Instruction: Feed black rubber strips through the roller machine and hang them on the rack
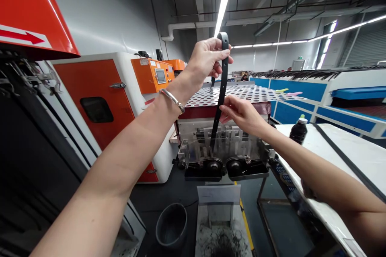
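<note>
Nearest, below the arms, a round dark bucket point(173, 227) stands on the floor. At the right, a white-topped table point(343, 142) carries a flat dark strip point(346, 160) and a dark bottle with a white cap point(298, 131).

Beyond, the narrow black strap with small holes point(223, 78) is held up over a metal machine with a clear front guard point(238, 144). The left hand point(209, 59), a silver bangle point(171, 99) on its wrist, pinches it near the top, where it bends over and a length hangs behind. The right hand point(239, 113) has thumb and fingertips closed on its edge lower down. Two grips spaced apart probably keep so limp a piece upright and its holed face toward the viewer. Whether its lower end hangs before the guard or behind it is hard to tell through the glare.

Farther back lie a perforated pale metal sheet point(244, 93) and, to its left, an orange control box with a screen point(143, 74).
</note>
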A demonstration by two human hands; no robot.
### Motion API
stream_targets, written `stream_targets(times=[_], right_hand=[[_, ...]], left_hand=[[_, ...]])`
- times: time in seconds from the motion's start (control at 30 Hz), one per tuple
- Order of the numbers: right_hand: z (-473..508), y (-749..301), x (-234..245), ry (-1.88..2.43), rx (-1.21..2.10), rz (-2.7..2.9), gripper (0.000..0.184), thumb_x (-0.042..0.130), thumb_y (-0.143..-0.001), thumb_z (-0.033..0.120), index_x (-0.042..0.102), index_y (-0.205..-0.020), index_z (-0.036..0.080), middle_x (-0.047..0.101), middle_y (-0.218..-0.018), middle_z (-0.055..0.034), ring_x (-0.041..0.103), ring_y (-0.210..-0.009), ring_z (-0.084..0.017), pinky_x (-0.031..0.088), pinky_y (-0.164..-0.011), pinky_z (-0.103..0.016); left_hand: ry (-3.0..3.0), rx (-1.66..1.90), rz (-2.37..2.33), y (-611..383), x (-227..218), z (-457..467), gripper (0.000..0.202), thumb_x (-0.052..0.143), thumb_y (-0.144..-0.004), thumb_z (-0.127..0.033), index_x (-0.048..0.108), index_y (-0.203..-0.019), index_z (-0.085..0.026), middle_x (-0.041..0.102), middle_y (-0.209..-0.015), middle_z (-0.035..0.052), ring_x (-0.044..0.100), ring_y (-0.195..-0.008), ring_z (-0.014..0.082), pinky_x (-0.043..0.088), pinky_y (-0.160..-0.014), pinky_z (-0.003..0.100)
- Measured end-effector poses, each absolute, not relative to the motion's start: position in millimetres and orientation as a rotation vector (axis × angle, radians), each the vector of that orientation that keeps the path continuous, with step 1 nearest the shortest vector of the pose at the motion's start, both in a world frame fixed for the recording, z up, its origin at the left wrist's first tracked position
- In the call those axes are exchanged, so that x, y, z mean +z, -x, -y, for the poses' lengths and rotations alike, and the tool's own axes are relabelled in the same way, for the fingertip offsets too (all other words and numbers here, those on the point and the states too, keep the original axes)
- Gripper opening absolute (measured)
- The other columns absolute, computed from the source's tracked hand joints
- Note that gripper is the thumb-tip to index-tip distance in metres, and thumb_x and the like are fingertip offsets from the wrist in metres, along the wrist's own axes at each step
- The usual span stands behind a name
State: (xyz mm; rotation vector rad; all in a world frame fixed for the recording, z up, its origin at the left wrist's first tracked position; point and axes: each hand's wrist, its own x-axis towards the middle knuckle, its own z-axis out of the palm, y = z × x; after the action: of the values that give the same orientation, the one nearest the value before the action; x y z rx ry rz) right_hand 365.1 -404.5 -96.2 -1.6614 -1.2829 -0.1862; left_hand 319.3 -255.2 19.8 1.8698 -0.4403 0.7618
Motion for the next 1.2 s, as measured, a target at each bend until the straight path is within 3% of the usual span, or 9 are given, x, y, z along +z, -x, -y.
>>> stream_targets(times=[0.37, 0.6, 0.73, 0.93, 1.03, 1.2], right_hand=[[406, -370, -108, 1.695, -0.177, 1.263, 0.023, 0.052, -0.092, 0.042, 0.045, -0.082, 0.023, 0.064, -0.072, -0.0007, 0.069, -0.072, -0.020, 0.056, -0.062, -0.031], [419, -370, -104, 1.810, -0.196, 1.302, 0.018, 0.050, -0.093, 0.035, 0.044, -0.081, 0.023, 0.065, -0.069, 0.0002, 0.068, -0.069, -0.018, 0.049, -0.059, -0.027], [425, -369, -112, 1.946, -0.222, 1.338, 0.015, 0.050, -0.092, 0.031, 0.047, -0.080, 0.021, 0.060, -0.064, 0.0027, 0.056, -0.053, -0.012, 0.039, -0.052, -0.023], [442, -357, -127, 2.077, -0.477, 1.354, 0.017, 0.058, -0.089, 0.034, 0.059, -0.091, 0.018, 0.059, -0.074, 0.0005, 0.047, -0.061, -0.011, 0.032, -0.058, -0.025], [459, -338, -141, 2.056, -0.328, 1.242, 0.024, 0.054, -0.092, 0.042, 0.058, -0.091, 0.019, 0.055, -0.069, 0.0029, 0.043, -0.057, -0.010, 0.030, -0.054, -0.024], [486, -305, -205, 2.036, 0.306, 1.153, 0.036, 0.048, -0.094, 0.051, 0.059, -0.082, 0.019, 0.052, -0.063, 0.0032, 0.042, -0.056, -0.011, 0.029, -0.051, -0.023]], left_hand=[[-1.934, 0.763, 0.343, -319, 9, 258, 0.012, 0.062, -0.086, -0.029, 0.065, -0.096, -0.023, 0.069, -0.074, 0.0040, 0.058, -0.058, 0.0122, 0.042, -0.051, 0.027], [-1.916, 0.746, 0.350, -314, 6, 258, 0.009, 0.065, -0.083, -0.028, 0.065, -0.090, -0.022, 0.068, -0.075, 0.0036, 0.056, -0.057, 0.0108, 0.041, -0.052, 0.026], [-1.954, 0.710, 0.331, -312, -7, 259, 0.006, 0.065, -0.082, -0.023, 0.064, -0.086, -0.018, 0.066, -0.076, 0.0052, 0.055, -0.057, 0.0105, 0.040, -0.052, 0.027], [-2.004, 0.677, 0.339, -311, -34, 260, 0.009, 0.066, -0.080, -0.019, 0.060, -0.074, -0.018, 0.054, -0.058, 0.0005, 0.049, -0.049, 0.0115, 0.036, -0.049, 0.029], [-2.080, 0.658, 0.303, -311, -48, 258, 0.011, 0.066, -0.080, -0.022, 0.059, -0.072, -0.019, 0.050, -0.054, -0.0016, 0.047, -0.049, 0.0112, 0.035, -0.049, 0.028], [-2.249, 0.846, 0.258, -300, -79, 256, 0.013, 0.065, -0.080, -0.030, 0.065, -0.077, -0.017, 0.060, -0.067, 0.0014, 0.051, -0.060, 0.0128, 0.039, -0.058, 0.028]])
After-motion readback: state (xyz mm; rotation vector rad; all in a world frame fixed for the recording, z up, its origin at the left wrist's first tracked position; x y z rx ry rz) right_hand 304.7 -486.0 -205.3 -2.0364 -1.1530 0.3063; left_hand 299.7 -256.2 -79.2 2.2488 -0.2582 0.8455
